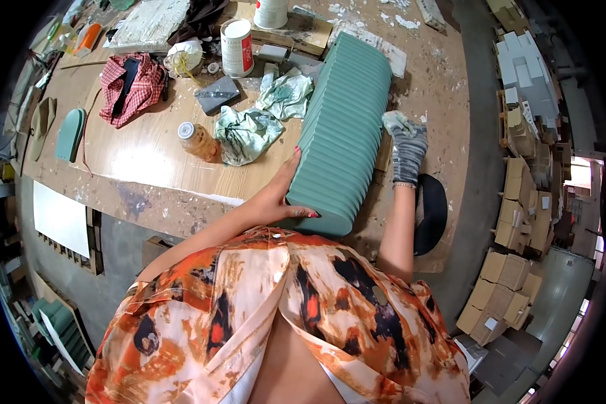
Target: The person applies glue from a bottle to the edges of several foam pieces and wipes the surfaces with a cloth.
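A long green piece with a ribbed, rounded top [347,101] lies lengthwise on the worktable, its flat near end close to my body. My bare left hand [279,195] steadies its near left corner, thumb by the end and a finger stretched along the left side; the other fingers are partly hidden. Beside the right side of the piece is my right hand [409,149], in a grey striped knit glove. It is closed on a crumpled pale cloth [398,124] stained green, close to the ribs; whether the cloth touches them I cannot tell.
Left of the piece are green-stained rags [248,135], a jar of brownish contents [199,142], a grey block [217,95] and a white can [237,48]. A red checked cloth [122,87] lies further left. A black curved object [431,214] sits by my right forearm.
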